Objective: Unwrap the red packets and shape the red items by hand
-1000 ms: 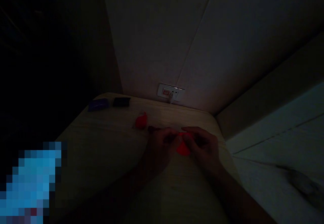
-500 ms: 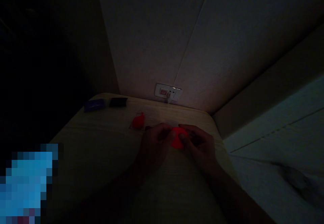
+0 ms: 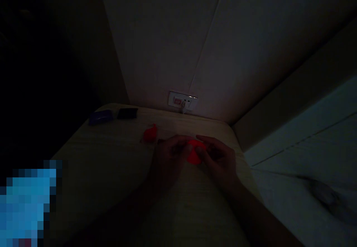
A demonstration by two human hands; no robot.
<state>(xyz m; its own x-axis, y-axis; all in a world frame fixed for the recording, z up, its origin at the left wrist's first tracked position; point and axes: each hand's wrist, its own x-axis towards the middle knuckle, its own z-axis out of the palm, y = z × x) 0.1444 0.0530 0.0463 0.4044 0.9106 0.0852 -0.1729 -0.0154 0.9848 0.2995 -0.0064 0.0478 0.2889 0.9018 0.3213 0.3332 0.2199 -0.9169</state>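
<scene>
A bright red, soft-looking piece (image 3: 195, 157) is pinched between both hands above the wooden tabletop (image 3: 195, 209). My left hand (image 3: 171, 157) grips its left side, thumb on the near face. On the other side my right hand (image 3: 220, 161) holds it the same way, with its thumb pressed near the middle. The far side of the piece is hidden by the fingers. Left of my left hand lies a second red lump (image 3: 150, 134) with a knotted-looking tip, on or in something clear. A small dark thing (image 3: 161, 141) shows partly beside the left knuckles.
A purple packet (image 3: 100, 117) and a black one (image 3: 127, 113) lie at the table's back left. Behind the table, the wall carries a socket plate (image 3: 183, 100) with a plug in it. A panel (image 3: 301, 139) borders the right side. The scene is very dim.
The whole view has shifted slightly and grown a little darker. Both hands keep their hold on the red piece, with thumbs only slightly moved.
</scene>
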